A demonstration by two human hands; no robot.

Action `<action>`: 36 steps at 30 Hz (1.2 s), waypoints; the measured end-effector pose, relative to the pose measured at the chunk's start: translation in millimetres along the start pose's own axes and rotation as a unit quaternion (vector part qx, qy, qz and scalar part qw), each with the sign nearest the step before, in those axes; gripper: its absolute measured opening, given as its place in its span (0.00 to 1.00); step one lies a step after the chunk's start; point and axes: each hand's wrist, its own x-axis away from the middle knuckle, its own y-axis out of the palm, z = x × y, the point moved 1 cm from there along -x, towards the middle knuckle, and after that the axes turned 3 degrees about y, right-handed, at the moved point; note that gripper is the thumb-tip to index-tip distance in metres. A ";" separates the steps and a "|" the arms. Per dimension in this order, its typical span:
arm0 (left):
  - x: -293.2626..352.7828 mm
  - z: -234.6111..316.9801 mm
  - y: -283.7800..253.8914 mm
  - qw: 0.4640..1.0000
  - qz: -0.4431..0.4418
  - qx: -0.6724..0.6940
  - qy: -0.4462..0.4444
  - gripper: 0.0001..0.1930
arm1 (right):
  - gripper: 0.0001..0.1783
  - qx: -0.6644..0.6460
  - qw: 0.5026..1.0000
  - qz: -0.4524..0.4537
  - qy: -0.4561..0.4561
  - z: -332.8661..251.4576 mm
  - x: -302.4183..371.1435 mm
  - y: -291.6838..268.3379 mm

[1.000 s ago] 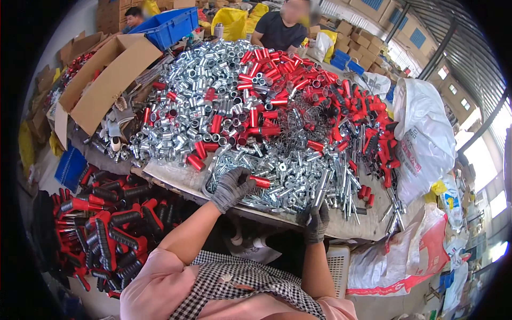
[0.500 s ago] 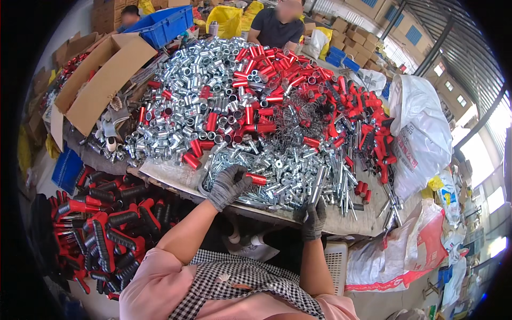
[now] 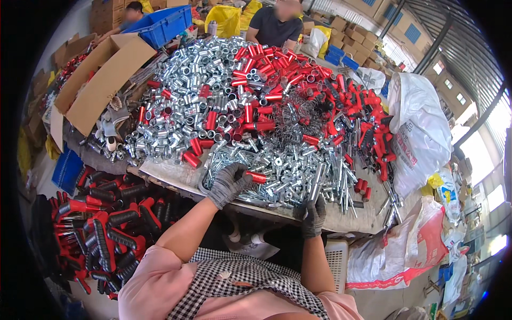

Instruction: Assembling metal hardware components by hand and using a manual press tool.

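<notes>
At centre, the grey-gloved left hand (image 3: 228, 186) held a red metal cylinder (image 3: 258, 177) in a narrow grip; right of centre, the dark-grey-gloved right hand (image 3: 314, 218) gripped a long silver metal tube (image 3: 318, 182). Loosened fingers might have lost either among small silver metal fittings (image 3: 295, 173).

Left hand (image 3: 226, 186), toward seven o'clock: matt knitted cloth, holding a glossy red tube (image 3: 258, 177). Eleven: smooth, bright metal collars (image 3: 208, 74). Three: creased, shiny plastic sack (image 3: 420, 136). Ten: matt cardboard box (image 3: 106, 88).

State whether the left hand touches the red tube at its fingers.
Touching: the head view shows the left hand gripping one end of the red tube, the rest jutting rightward.
</notes>
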 end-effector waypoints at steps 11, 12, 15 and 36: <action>-2.7 3.5 1.2 0.997 0.062 0.038 0.025 0.18 | 0.18 0.045 0.999 0.001 -0.023 7.4 -6.4 -4.6; -2.2 7.1 2.1 0.995 0.078 0.050 0.045 0.18 | 0.17 0.048 0.998 0.005 -0.029 6.8 -5.0 -5.5; -1.8 12.5 -1.1 0.991 0.107 0.071 0.035 0.17 | 0.17 0.017 1.000 0.007 -0.011 5.6 -4.8 -4.5; -2.5 89.1 -38.2 0.970 0.043 0.225 0.080 0.21 | 0.26 -0.009 0.984 -0.142 0.108 -113.1 71.6 48.3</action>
